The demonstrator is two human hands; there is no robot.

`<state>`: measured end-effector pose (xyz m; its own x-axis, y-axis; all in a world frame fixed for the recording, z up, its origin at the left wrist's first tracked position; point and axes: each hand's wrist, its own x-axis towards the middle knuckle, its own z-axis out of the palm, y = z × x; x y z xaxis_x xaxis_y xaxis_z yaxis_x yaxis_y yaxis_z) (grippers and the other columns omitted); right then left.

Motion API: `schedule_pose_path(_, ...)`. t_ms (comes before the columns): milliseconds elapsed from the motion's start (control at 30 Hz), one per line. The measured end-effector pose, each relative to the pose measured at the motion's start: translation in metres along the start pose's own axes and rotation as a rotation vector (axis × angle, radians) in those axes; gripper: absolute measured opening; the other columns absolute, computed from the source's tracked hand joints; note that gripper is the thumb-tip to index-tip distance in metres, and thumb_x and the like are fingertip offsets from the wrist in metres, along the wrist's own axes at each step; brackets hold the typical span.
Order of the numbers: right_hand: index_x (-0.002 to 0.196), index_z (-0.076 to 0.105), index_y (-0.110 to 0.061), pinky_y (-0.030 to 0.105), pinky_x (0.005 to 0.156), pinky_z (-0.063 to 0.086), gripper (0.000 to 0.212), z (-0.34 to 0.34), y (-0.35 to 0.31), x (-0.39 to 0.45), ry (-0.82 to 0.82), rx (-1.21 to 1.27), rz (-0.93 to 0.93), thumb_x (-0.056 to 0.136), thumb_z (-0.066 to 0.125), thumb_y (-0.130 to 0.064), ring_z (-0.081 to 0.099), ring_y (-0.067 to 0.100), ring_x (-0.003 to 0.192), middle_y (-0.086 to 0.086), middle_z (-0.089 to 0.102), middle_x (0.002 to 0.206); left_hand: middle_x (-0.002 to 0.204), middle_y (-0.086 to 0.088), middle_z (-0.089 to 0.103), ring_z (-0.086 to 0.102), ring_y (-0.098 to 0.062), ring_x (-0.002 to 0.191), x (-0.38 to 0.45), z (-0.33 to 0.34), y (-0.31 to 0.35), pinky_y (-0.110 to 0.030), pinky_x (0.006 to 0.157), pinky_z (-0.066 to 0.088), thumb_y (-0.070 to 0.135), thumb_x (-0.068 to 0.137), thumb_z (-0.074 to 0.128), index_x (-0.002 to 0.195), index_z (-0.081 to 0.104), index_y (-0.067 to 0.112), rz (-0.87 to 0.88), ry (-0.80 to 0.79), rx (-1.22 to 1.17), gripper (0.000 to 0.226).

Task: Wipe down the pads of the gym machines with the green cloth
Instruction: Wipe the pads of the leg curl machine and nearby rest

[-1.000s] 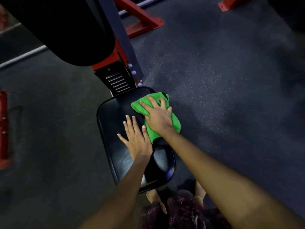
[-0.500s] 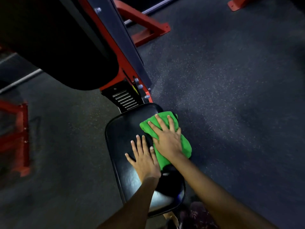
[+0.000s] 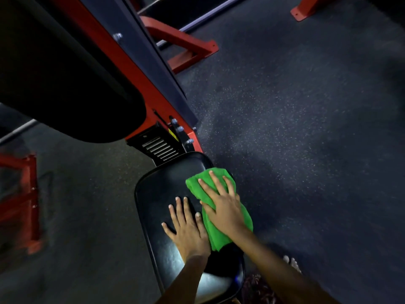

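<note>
Right hand (image 3: 223, 208) lay flat, fingers spread wide, palm pressing the green cloth (image 3: 219, 216) onto the black seat pad (image 3: 162, 189). No pinch or grasp: the cloth was pinned under the palm, not gripped. Left hand (image 3: 188, 229) was also flat and open just beside it, bare on the vinyl, holding nothing, thumb nearly touching the cloth's inner edge. It probably served as a brace.

The cloth sat under and ahead of the right hand, bunched, at the pad's far right corner. Part of it hung past the pad edge on the hand's outer side. A folded tail ran back toward the wrist.

Ahead of both hands: the pad's far edge, then a ribbed black bracket (image 3: 161, 148) and bolts (image 3: 179, 129) on the red frame (image 3: 122, 62). A big dark backrest pad (image 3: 54, 73) was up and to the left of the left hand. Speckled floor (image 3: 306, 128) lay beyond the right hand's outer side.

Judged mid-wipe on the seat; the backrest looked not yet addressed.

Risks:
- The cloth was held by palm friction only. An outward stroke could have slid it off the pad edge to the floor.
- A forward stroke past the far edge would have put fingertips into the bracket and bolts, or snagged the cloth there.
- The bunched cloth gave a small contact patch, so the pad strip under the left hand was likely to get missed.
- The bare left palm could have re-smudged wiped vinyl.
</note>
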<state>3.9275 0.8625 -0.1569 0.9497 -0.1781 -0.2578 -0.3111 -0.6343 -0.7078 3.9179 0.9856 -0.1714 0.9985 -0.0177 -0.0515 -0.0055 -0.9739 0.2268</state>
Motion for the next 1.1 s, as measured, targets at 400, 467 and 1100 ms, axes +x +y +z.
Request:
schedule_pose_path(400,0.144,0.033,-0.04,0.052,0.108,0.034,0.064,-0.002,0.012,0.068,0.052,0.281,-0.005,0.088,0.061,-0.029,0.021,0.033,0.138,-0.009,0.017,0.158,0.157,0.006,0.018,0.004,-0.014,0.146,0.0,-0.006,0.006,-0.055,0.113,-0.002,0.045,0.093,0.013,0.148,0.03,0.02,-0.019,-0.042,0.017,0.063)
schedule_pose_path(467,0.145,0.031,-0.04,0.051,0.108,0.035,0.065,0.004,0.015,0.047,0.075,0.279,-0.007,0.089,0.061,-0.028,0.021,0.032,0.139,-0.009,0.015,0.158,0.158,0.007,0.016,0.002,-0.013,0.146,-0.001,-0.01,0.008,-0.054,0.114,-0.004,0.047,0.091,0.01,0.149,0.028,0.021,-0.023,-0.054,0.01,0.066)
schedule_pose_path(1100,0.145,0.037,-0.032,0.052,0.106,0.036,0.058,0.03,0.007,-0.117,0.236,0.063,0.026,0.09,0.057,-0.027,0.026,0.029,0.137,-0.005,0.026,0.155,0.16,0.004,0.007,-0.003,-0.017,0.147,0.0,-0.025,0.005,-0.052,0.113,-0.01,0.034,0.102,0.034,0.151,0.02,0.021,0.027,-0.192,-0.103,0.053)
